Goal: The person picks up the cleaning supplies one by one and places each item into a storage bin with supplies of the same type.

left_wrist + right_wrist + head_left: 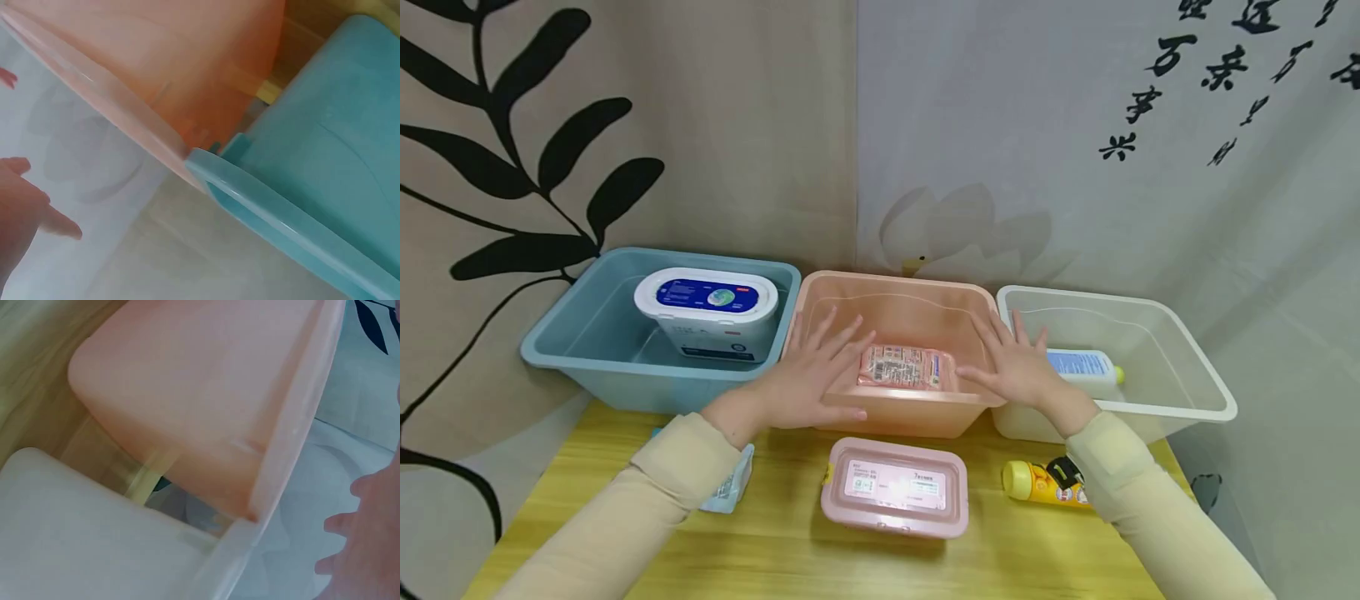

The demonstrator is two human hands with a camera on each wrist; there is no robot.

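My left hand (808,375) hovers with spread fingers over the left side of the peach bin (910,419). Over that bin's right side is my right hand (1018,367), its fingers spread too. Neither holds anything; whether they touch the bin I cannot tell. Inside the peach bin lies a pink plastic packet (906,367) with a barcode. At the edges of the wrist views, the left hand (22,212) and right hand (369,531) show only in part, beyond the bin rims. On the table in front lies a pink lidded box (895,487) with a white label.
Left stands a blue bin (640,382) holding a white lidded tub (711,321). Right, a white bin (1195,410) holds a white bottle (1084,367). A yellow bottle (1037,483) lies partly under the right sleeve, a light-blue packet (728,490) beside the left sleeve. Behind hangs a curtain (737,150).
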